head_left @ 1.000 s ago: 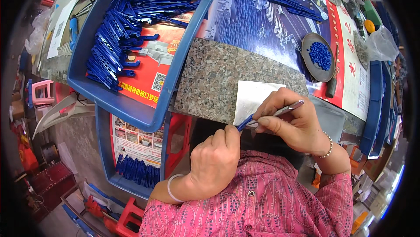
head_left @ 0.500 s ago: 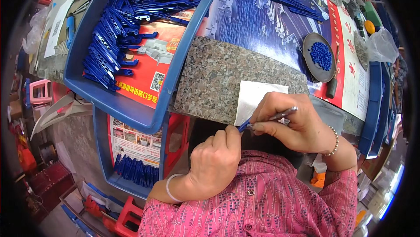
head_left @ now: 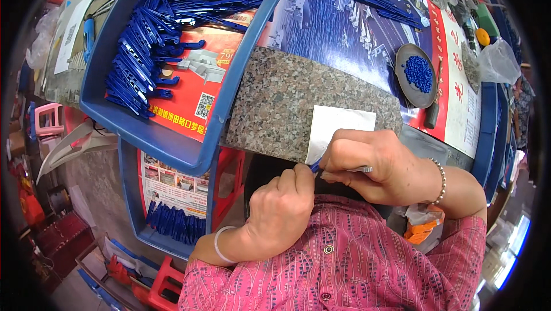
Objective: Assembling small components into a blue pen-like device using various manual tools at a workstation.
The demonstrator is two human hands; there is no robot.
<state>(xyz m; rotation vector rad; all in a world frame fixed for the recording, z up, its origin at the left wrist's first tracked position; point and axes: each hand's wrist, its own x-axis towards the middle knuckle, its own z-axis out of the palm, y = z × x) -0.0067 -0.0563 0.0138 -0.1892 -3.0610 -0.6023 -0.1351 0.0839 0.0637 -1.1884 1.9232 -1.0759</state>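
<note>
While both hands clamp one blue pen [head_left: 315, 166] between them, left hand [head_left: 282, 208] at seven o'clock of right hand [head_left: 373, 164], white paper [head_left: 336, 130] lies on the granite slab [head_left: 287, 104].

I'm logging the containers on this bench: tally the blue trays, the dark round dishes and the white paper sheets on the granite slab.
Blue trays: 2
Dark round dish of blue pellets: 1
White paper sheet: 1
Total: 4

both hands pinch blue pen [head_left: 315, 166] (mostly hidden) beside white paper [head_left: 338, 130].
</note>
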